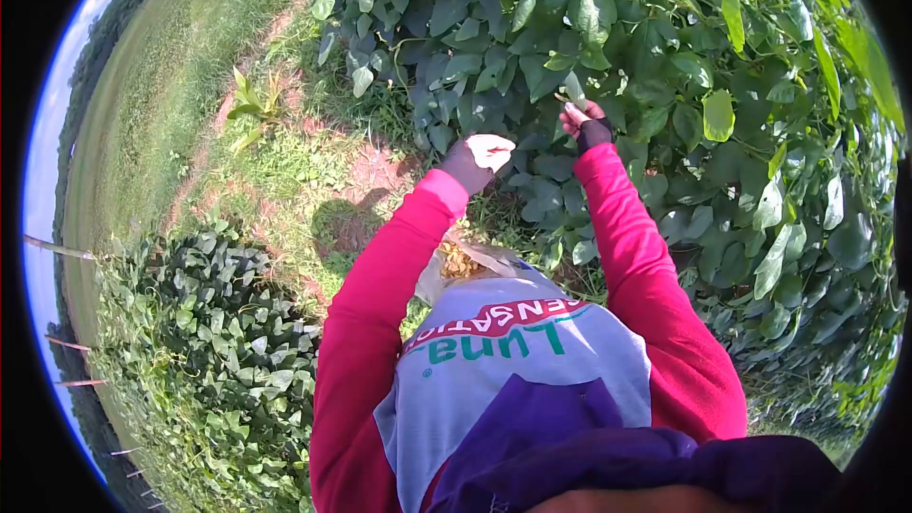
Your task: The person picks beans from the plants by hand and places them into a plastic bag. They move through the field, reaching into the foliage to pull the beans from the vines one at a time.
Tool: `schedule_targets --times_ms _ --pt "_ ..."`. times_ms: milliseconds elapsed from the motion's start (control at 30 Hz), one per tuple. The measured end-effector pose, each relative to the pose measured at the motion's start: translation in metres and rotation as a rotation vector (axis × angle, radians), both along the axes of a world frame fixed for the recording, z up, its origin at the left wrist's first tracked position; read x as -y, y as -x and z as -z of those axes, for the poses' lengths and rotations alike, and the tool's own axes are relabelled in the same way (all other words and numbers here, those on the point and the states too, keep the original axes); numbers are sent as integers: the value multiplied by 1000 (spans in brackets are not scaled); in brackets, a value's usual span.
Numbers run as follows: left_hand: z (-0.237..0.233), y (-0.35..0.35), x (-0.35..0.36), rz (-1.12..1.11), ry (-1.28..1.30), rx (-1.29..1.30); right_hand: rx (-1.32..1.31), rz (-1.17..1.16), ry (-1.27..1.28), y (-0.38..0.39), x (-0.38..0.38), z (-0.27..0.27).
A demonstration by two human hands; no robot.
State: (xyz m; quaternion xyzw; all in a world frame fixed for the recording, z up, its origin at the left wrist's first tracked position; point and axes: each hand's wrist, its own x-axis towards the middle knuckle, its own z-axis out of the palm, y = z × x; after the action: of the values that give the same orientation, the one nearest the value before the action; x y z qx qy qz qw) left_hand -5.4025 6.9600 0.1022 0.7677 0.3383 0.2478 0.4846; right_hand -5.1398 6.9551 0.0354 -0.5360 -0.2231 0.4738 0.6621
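Note:
My left hand (482,154), in a dark fingerless glove, is held in front of the leafy vines, its sunlit fingers curled together. Whatever it may hold is hidden by the glare. To the right, my right hand (587,125), also gloved, reaches into the foliage with fingers pinched at a small pale green leaf (573,88). Broad green vine leaves (532,28) surround that hand. Below and between my arms, an open clear plastic bag (432,271) at my waist holds yellowish-brown pieces (460,261), too small to identify.
A tall wall of climbing vines (703,123) fills the front and right side. Another low, dense row (218,323) grows at left. Between them runs a grassy path (275,157) with reddish soil and a small broad-leaved plant (252,109). Wooden poles (71,343) stand at far left.

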Motion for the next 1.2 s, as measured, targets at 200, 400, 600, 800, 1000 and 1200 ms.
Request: schedule_targets --times_ms 200,400,600,800,1000,1200 --pt "67 -106 -70 -102 29 -23 -53 -3 66 7 15 11" --pt "75 -135 -93 94 25 -82 -142 6 78 7 18 11" --pt "60 -135 -113 103 -35 -18 -358 -4 137 17 25 1" --pt "66 -144 -135 97 -383 -10 -31 -631 138 83 24 -59" --pt "35 -135 -160 264 -321 60 1643 -1026 -73 147 -36 -38" --pt "7 -97 -201 378 -40 -3 1289 -785 2 180 -78 -16"
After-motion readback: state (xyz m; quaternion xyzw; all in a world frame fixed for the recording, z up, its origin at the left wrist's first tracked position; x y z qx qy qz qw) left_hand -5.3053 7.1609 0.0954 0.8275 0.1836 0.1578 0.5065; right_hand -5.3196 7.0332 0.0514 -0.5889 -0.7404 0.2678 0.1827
